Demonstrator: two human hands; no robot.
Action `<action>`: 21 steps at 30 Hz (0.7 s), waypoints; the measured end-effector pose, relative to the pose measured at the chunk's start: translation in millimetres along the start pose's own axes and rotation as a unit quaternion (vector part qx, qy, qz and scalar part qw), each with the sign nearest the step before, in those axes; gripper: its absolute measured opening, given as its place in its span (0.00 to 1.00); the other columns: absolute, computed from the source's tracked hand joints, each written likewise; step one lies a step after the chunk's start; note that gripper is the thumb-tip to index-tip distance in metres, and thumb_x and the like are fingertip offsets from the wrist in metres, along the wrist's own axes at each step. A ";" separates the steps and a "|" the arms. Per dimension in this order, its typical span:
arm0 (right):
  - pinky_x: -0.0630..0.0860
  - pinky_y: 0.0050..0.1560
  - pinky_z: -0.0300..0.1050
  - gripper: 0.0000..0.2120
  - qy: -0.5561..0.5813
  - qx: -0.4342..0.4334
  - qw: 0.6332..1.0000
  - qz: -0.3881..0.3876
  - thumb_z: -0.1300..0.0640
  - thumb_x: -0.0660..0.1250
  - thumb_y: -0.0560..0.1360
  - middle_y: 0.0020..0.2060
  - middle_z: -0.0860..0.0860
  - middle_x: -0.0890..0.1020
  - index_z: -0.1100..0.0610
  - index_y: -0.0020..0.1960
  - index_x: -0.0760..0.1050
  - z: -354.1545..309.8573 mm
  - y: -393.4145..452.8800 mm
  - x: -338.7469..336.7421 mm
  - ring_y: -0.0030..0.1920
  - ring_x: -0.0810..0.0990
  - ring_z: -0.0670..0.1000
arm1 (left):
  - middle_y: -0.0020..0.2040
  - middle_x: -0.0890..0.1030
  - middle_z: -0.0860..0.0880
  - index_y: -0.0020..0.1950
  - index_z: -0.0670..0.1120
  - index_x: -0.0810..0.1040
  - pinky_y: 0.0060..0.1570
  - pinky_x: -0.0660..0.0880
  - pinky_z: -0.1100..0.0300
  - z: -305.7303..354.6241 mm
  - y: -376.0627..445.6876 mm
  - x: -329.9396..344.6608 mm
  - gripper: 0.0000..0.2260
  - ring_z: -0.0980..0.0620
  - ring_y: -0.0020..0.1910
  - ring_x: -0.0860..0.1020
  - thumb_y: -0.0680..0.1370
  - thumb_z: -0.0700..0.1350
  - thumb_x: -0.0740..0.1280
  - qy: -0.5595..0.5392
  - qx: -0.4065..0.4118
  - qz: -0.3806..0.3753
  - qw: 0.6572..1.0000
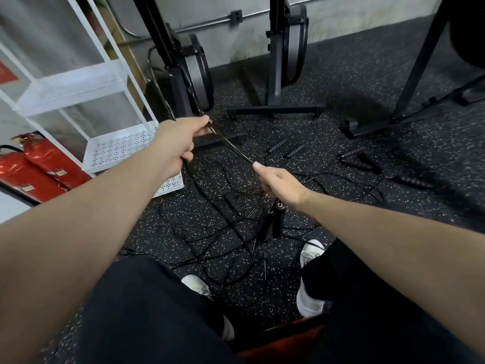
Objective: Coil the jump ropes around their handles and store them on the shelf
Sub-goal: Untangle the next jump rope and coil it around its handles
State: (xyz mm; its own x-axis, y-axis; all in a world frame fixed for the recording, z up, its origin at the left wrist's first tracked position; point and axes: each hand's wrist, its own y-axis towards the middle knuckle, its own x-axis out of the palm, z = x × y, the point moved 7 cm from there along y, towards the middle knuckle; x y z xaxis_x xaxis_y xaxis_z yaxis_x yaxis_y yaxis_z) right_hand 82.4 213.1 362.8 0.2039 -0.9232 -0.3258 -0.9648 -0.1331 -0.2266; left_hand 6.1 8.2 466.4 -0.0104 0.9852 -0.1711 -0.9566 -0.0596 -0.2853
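Two red fire extinguishers point(34, 169) lie at the left on the speckled black floor point(393, 106) — two upright exercise machines point(286, 56) stand by the grey wall point(354, 11).

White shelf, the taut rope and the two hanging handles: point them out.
white shelf point(119, 149): head view, perforated bottom tray.
taut rope point(236, 151): head view, stretch between the hands.
hanging handles point(274, 222): head view, below the right hand point(282, 185).

We cannot see the top of the shelf point(78, 82); the edge cuts it. The ropes point(210, 232) tangle, so we cannot count them.
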 end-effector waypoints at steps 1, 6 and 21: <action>0.64 0.42 0.43 0.29 0.004 -0.002 1.000 0.024 0.27 0.56 0.76 0.31 0.49 0.66 0.53 0.37 0.62 -1.7 -0.4 -5.4 0.31 0.63 0.47 | 0.50 0.88 0.48 0.53 0.46 0.82 0.19 0.55 0.66 -4.7 0.4 -2.8 0.08 0.59 0.24 0.58 0.80 0.50 0.72 0.013 -0.005 0.004 1.000; 0.61 0.32 0.44 0.27 0.090 0.008 0.994 0.064 0.32 0.59 0.79 0.25 0.47 0.64 0.49 0.31 0.59 -15.6 2.4 -16.2 0.27 0.61 0.49 | 0.47 0.76 0.47 0.55 0.46 0.77 0.21 0.59 0.66 -42.7 6.7 2.1 0.16 0.58 0.27 0.60 0.79 0.58 0.71 0.032 -0.071 -0.009 0.997; 0.50 0.26 0.41 0.25 0.447 0.071 0.887 0.086 0.39 0.59 0.83 0.25 0.45 0.58 0.48 0.32 0.59 -62.5 5.9 -4.5 0.27 0.53 0.48 | 0.66 0.81 0.56 0.65 0.61 0.77 0.72 0.66 0.40 -86.5 -51.1 81.5 0.26 0.52 0.65 0.78 0.75 0.74 0.60 0.009 -0.004 -0.136 0.991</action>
State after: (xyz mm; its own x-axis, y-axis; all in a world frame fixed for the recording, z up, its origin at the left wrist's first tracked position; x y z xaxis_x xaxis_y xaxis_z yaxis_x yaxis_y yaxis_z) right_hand 65.4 194.0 420.3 -0.2189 -0.8508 0.4777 -0.9256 0.0262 -0.3776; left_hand 79.4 77.7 385.4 0.2524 0.9620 -0.1040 -0.9211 0.2059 -0.3304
